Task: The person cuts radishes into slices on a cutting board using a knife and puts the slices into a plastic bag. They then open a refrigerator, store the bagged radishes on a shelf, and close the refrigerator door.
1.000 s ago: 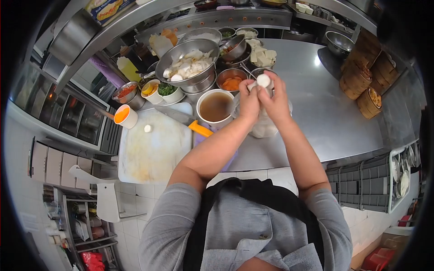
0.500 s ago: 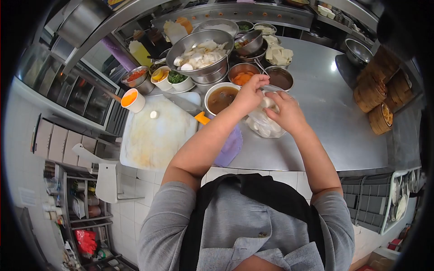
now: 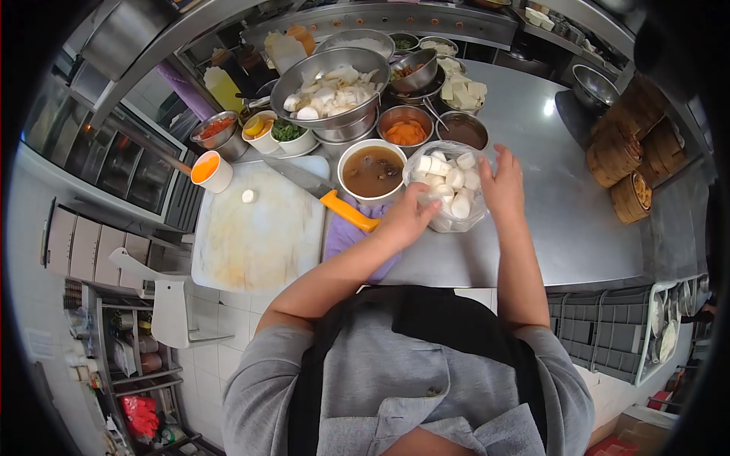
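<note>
A clear plastic bag (image 3: 461, 222) of white cylindrical pieces, of a kind I cannot tell, stands on the steel counter with its mouth spread wide. My left hand (image 3: 407, 218) is at the bag's near left side, thumb and fingers apart and touching the plastic. On the other side, my right hand (image 3: 503, 186) is raised with fingers spread, close beside the bag's edge. Left of the bag sits a white tub of brown broth (image 3: 372, 172) with dark pieces in it. A knife with an orange handle (image 3: 348, 210) lies between the cutting board (image 3: 255, 235) and a purple cloth (image 3: 357, 237).
One white piece (image 3: 249, 196) lies on the board beside an orange-filled cup (image 3: 211, 172). Behind stand a large bowl of white chunks (image 3: 331, 95), an orange-food pot (image 3: 404, 131) and a brown-sauce pot (image 3: 463, 131). Bamboo steamers (image 3: 631, 196) stand at the right.
My hands were together over the bag's top; now they are apart on either side. The bag's mouth has opened, exposing the white pieces. My left hand has come down toward me.
</note>
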Available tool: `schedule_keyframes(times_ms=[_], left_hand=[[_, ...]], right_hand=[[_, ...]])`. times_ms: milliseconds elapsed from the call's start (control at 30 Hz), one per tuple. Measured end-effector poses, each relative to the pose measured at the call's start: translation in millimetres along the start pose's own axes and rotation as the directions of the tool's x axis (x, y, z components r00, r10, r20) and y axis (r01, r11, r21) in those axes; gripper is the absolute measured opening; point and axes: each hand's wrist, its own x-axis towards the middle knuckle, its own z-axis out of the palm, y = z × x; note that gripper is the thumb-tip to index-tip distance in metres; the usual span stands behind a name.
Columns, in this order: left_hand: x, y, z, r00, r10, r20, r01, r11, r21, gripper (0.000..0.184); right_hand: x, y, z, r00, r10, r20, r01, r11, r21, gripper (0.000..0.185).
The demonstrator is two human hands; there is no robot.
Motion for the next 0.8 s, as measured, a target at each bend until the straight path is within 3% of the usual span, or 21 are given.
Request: schedule_keyframes(times_ms=[33, 67, 133, 167, 233, 267, 333, 367, 433, 467, 533, 567, 633, 667, 733, 800], left_hand=[[8.8, -11.8, 5.1, 0.998, -0.057, -0.003, 0.055, 0.98, -0.193, 0.032], [12.2, -9.7, 2.6, 0.998, -0.056, -0.002, 0.055, 0.979, -0.197, 0.032], [17.2, 5.8, -8.4, 0.981, -0.161, 0.109, 0.193, 0.866, -0.462, 0.018], [20.7, 14.4, -15.7, 0.982, -0.157, 0.103, 0.188, 0.866, -0.464, 0.018], [20.5, 34.2, -30.4, 0.995, -0.054, 0.084, 0.096, 0.753, -0.651, 0.019], [17.7, 49.1, -39.0, 0.995, -0.055, 0.084, 0.096, 0.753, -0.651, 0.019], [10.5, 78.2, -55.4, 0.994, 0.106, 0.04, -0.06, 0.795, -0.604, 0.023], [8.4, 83.0, -60.7, 0.989, 0.146, 0.018, -0.105, 0.786, -0.61, 0.02], [1.8, 91.3, -63.2, 0.99, 0.14, 0.014, -0.106, 0.811, -0.575, 0.018], [-3.4, 91.2, -65.3, 0.991, 0.134, 0.007, -0.11, 0.838, -0.534, 0.016], [-19.1, 84.1, -70.0, 0.981, 0.101, 0.167, -0.028, 0.921, -0.388, 0.016], [-29.8, 77.7, -73.4, 0.99, 0.068, 0.123, -0.017, 0.927, -0.375, 0.016], [-43.7, 65.3, -81.3, 0.947, 0.283, 0.154, -0.266, 0.956, -0.123, 0.025], [-50.2, 60.6, -92.1, 0.955, 0.263, 0.137, -0.249, 0.962, -0.114, 0.025], [-61.0, 52.8, -119.9, 0.965, 0.222, -0.143, -0.247, 0.948, -0.2, 0.032], [-52.9, 7.4, -157.9, 0.942, 0.031, -0.333, -0.049, 0.998, -0.045, 0.032]], right_hand=[[-0.3, 12.7, 0.6, 0.993, 0.102, 0.067, -0.101, 0.995, -0.01, 0.019], [3.1, 20.5, -4.3, 0.993, 0.102, 0.067, -0.101, 0.995, -0.014, 0.019], [14.9, 29.9, -18.0, 0.872, 0.102, 0.479, -0.166, 0.982, 0.094, 0.019], [21.1, 30.5, -24.0, 0.874, 0.097, 0.477, -0.16, 0.983, 0.095, 0.019], [27.8, 26.4, -38.7, 0.972, 0.002, 0.235, -0.085, 0.935, 0.345, 0.017], [30.5, 15.6, -51.9, 0.972, 0.002, 0.235, -0.086, 0.934, 0.346, 0.017], [31.8, -11.5, -87.0, 0.969, 0.109, 0.221, -0.212, 0.825, 0.523, 0.013], [30.7, -19.7, -101.5, 0.968, 0.105, 0.227, -0.212, 0.825, 0.523, 0.013], [20.5, -35.8, -116.8, 0.968, 0.178, 0.179, -0.248, 0.808, 0.535, 0.009], [14.3, -35.7, -113.7, 0.967, 0.156, 0.201, -0.24, 0.819, 0.521, 0.009], [5.6, -1.3, -96.8, 0.962, 0.033, 0.272, -0.157, 0.88, 0.448, 0.009], [-1.6, 18.1, -82.3, 0.947, -0.06, 0.316, -0.07, 0.921, 0.383, 0.009], [-21.0, -3.2, -88.3, 0.901, 0.177, 0.396, -0.338, 0.857, 0.389, 0.01], [-24.3, -7.0, -91.0, 0.896, 0.158, 0.415, -0.334, 0.856, 0.395, 0.01], [-28.1, -4.8, -97.4, 0.893, 0.184, 0.41, -0.376, 0.807, 0.456, 0.012], [-27.6, -5.0, -98.4, 0.887, 0.176, 0.426, -0.371, 0.823, 0.431, 0.012]])
